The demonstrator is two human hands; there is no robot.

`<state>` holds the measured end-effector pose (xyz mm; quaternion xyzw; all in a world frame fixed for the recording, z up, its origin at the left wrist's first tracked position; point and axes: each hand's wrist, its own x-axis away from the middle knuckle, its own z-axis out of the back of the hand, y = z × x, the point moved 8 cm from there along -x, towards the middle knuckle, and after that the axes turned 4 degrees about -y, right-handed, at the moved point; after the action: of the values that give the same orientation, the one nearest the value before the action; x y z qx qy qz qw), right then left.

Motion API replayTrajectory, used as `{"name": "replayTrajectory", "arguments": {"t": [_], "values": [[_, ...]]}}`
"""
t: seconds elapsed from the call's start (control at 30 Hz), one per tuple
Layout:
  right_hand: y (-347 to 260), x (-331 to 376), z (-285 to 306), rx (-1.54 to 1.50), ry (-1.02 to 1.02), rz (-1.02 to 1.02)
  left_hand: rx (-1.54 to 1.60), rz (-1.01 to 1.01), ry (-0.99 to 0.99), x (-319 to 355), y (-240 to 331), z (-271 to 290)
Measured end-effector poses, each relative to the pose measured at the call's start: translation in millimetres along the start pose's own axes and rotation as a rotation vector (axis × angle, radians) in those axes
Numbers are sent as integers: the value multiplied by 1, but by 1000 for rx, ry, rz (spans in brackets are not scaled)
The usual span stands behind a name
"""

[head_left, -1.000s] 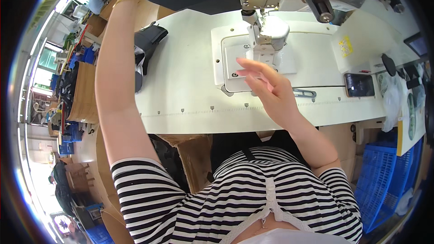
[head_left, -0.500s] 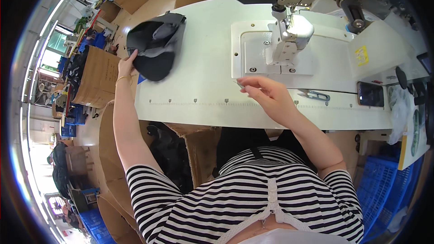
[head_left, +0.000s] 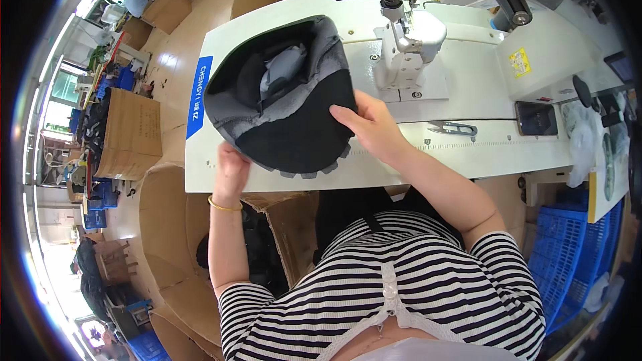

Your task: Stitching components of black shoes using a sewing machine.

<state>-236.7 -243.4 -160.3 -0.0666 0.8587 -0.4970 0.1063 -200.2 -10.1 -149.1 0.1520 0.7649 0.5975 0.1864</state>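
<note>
Over the flat white sewing table, pinching a rounded black-and-grey fabric piece by its right edge with the right hand, touching it left of that pinch with the left hand, too hidden to tell if closed, with grey metal snips right of the pinch.

Blk/gry fabric pc, blk/wht striped top

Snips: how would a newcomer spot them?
On the white sewing table, find the person's right hand. The snips lie between it and the phone: slim, grey and slotted, unlike the broad, dark phone.
</note>
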Motion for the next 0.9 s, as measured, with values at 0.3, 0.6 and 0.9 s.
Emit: {"name": "replayTrajectory", "arguments": {"t": [0.3,0.6,0.9], "values": [[-64,51,5,188,75,102,223,-57,12,-1,0,-101],[-87,48,23,113,253,131,304,-38,58,-39,30,-134],[-90,41,24,35,254,108,301,-33,77,-51,39,-133]]}}
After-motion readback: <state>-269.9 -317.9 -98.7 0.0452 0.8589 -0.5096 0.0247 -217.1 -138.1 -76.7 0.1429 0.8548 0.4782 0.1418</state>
